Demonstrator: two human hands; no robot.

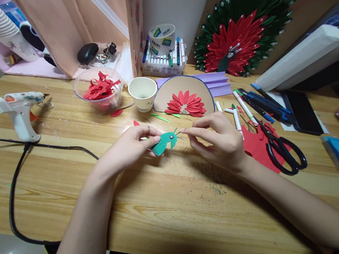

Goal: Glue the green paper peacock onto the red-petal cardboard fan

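Between thumb and fingers, my left hand (137, 143) pinches a green paper bird head (161, 144) that has a round eye and thin dark strips sticking out at its top right. My right hand (217, 137) is closed in a pinch at the tip of those strips; whatever its fingertips hold is too small to name. Just behind the hands stands a tan half-round card (162, 96) with a blue edge, bearing a fan of red paper petals (186, 102). A white paper cup (143, 95) is left of that card.
At the left stands a white glue gun (19, 113) with a black cable (14, 205). A clear tub (99, 90) holds red scraps. To the right lie black scissors (285, 153) on red paper (253, 147). A green and red paper peacock (244, 29) leans behind.
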